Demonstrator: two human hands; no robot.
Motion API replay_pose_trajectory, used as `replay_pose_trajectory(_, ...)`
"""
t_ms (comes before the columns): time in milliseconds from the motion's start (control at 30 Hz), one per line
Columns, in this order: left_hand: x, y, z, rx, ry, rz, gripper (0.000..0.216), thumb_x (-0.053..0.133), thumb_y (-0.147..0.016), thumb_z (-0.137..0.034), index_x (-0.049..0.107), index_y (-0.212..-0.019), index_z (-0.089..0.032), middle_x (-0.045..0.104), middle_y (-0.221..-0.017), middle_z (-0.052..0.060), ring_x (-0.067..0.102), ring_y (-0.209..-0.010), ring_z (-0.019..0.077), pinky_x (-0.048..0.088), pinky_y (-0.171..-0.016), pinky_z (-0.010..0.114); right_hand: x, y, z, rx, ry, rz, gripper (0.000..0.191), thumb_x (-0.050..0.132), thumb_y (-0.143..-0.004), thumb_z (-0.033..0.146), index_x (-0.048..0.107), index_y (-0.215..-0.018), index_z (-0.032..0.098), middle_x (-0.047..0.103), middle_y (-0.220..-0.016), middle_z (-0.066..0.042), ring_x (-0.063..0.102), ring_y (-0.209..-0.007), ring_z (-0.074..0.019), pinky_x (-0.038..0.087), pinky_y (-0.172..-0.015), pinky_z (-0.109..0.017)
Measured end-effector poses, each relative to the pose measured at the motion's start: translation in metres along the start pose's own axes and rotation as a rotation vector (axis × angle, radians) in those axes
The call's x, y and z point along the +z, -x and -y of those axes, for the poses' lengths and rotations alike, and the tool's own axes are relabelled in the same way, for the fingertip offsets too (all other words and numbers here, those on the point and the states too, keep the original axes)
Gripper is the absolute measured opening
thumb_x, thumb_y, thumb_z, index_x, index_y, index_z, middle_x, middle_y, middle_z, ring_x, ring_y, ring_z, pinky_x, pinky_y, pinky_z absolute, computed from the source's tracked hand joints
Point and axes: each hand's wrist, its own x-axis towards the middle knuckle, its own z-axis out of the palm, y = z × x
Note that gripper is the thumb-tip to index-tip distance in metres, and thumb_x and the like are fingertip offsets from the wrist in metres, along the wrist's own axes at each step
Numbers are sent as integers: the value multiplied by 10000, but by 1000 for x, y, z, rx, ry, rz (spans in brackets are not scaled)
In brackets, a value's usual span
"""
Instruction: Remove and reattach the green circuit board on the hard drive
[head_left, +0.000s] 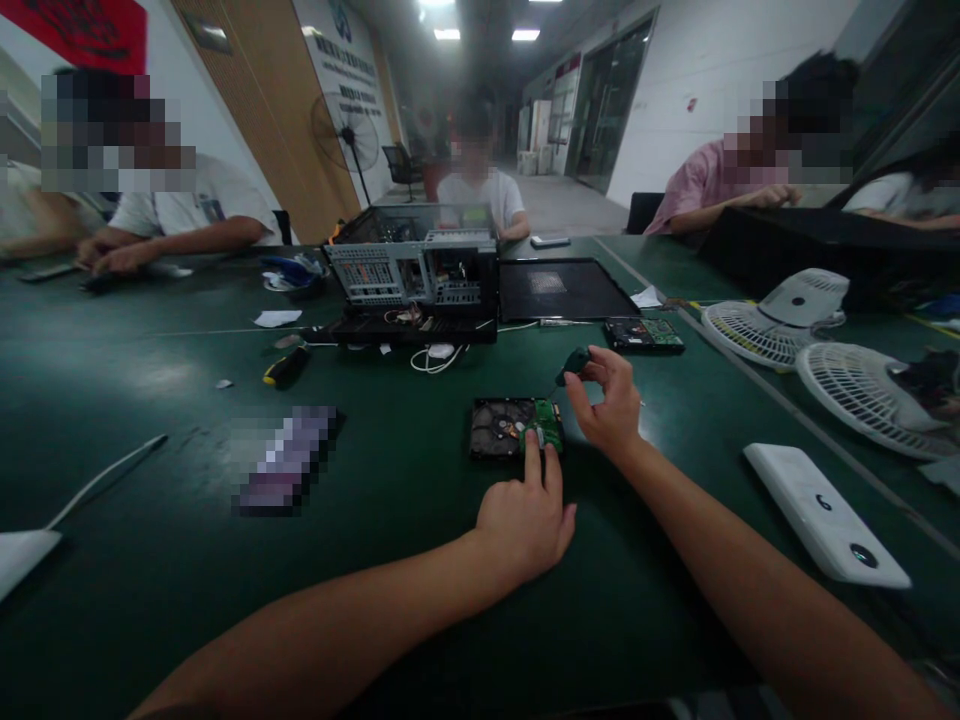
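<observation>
A hard drive [495,428] lies flat on the green table, its circuit board [551,412] facing up at the right end. My left hand [525,520] has two fingers stretched out and resting on the near edge of that board; the other fingers are partly bent and hold nothing. Between the thumb and fingers of my right hand [609,405] is a screwdriver [576,364] with a dark green handle. It is tilted, its thin shaft pointing down at the far right corner of the drive. Whether the tip touches a screw is too small to tell.
Beyond the drive stands an opened computer case [412,270] beside a black panel [562,288]. A second hard drive [645,335], a yellow-black screwdriver [286,367], a blurred phone-like object [291,458], a white power bank [825,515] and fan parts [772,320] lie around. Several people sit around the table.
</observation>
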Motion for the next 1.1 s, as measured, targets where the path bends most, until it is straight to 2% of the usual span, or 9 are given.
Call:
replay_pose_trajectory(133,0,0,0,2,-4,-9,811,447,-967,-546,224,-1610,-107,69,-1661,272,727,-768,266,578,-649,422,0,-2,-1,-25,-47,-21,516,665,-901,228,426,-1359,236,611,-1330,-148,708,-1054,-239,629,-864,-437)
replay_pose_trajectory(200,0,0,0,7,-1,-16,813,449,-966,-543,225,-1609,-100,80,-1659,277,724,-759,262,576,-639,419,0,-3,-3,-41,-45,-49,513,678,-892,221,430,-1340,247,569,-1394,-158,696,-1088,-249,636,-852,-443)
replay_pose_trajectory(533,0,1,0,5,2,-22,797,462,-965,-546,245,-1606,-125,98,-1660,275,728,-776,258,567,-653,401,-3,-5,-8,-70,110,-136,459,761,-844,307,501,-1217,248,588,-1201,-96,666,-863,-193,624,-747,-410)
replay_pose_trajectory(633,1,0,0,5,5,-18,804,462,-965,-554,243,-1606,-121,94,-1659,278,729,-776,265,568,-655,409,-5,-6,-7,-84,140,-146,465,769,-836,312,501,-1212,255,582,-1161,-84,641,-854,-194,616,-749,-416)
replay_pose_trajectory(733,1,0,1,8,8,-15,809,456,-964,-558,239,-1607,-118,93,-1659,278,729,-772,266,568,-647,410,-6,-8,-6,-114,141,-129,478,769,-831,301,501,-1224,253,586,-1174,-98,641,-920,-218,619,-758,-424)
replay_pose_trajectory(900,2,1,0,10,13,-30,806,458,-966,-545,232,-1609,-114,96,-1657,283,727,-781,268,566,-653,414,-8,-9,-6,-129,89,-92,432,691,-881,264,480,-1258,258,577,-1331,-134,651,-1084,-262,631,-786,-446)
replay_pose_trajectory(1100,1,1,1,8,14,-20,801,459,-964,-544,241,-1608,-121,78,-1661,276,723,-758,258,565,-643,412,-7,-8,-3,-124,113,-107,408,693,-882,259,483,-1232,257,623,-1268,-115,685,-883,-205,634,-694,-402)
